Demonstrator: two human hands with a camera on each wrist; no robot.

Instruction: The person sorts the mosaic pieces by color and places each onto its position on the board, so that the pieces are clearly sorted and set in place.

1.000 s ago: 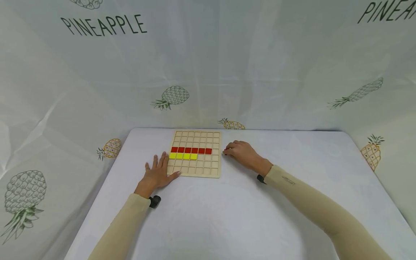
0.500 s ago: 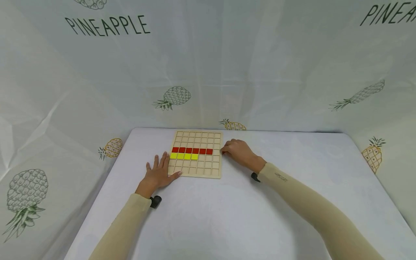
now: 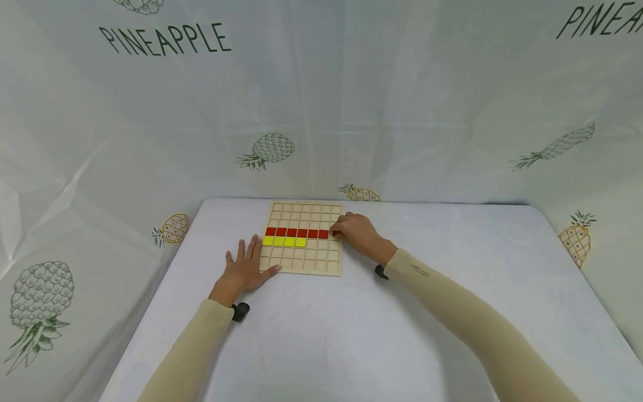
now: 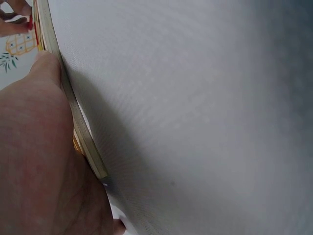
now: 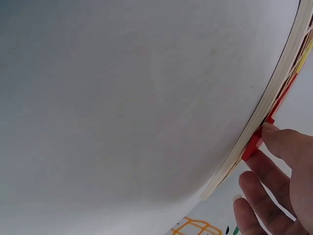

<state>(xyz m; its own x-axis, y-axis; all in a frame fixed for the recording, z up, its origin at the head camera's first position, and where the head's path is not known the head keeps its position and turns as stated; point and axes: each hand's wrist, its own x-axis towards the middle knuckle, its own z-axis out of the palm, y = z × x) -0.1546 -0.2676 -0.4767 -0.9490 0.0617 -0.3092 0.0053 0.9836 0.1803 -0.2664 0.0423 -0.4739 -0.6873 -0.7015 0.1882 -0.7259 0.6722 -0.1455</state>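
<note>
A pale wooden grid board [image 3: 301,265] lies flat near the far side of the table, its cells in rows. One row bears several red tiles [image 3: 292,233], and the row nearer the person has several yellow tiles [image 3: 284,242] from its left end. The left hand [image 3: 244,273] lies spread, its fingers along the board's left edge and its thumb at the near-left corner. Over the right end of the red row, the right hand [image 3: 358,231] pinches a red tile [image 5: 252,145] between thumb and finger. In the right wrist view that tile is tilted at the board's surface.
The white table [image 3: 321,335] extends toward the person and to the right. Behind it hangs a pale cloth [image 3: 412,111] printed with pineapples. A dark wrist camera [image 3: 240,312] is worn on the left wrist.
The right hand has moved left from beside the board to above the right end of the red row, carrying the red tile. The left hand has stayed in place.
</note>
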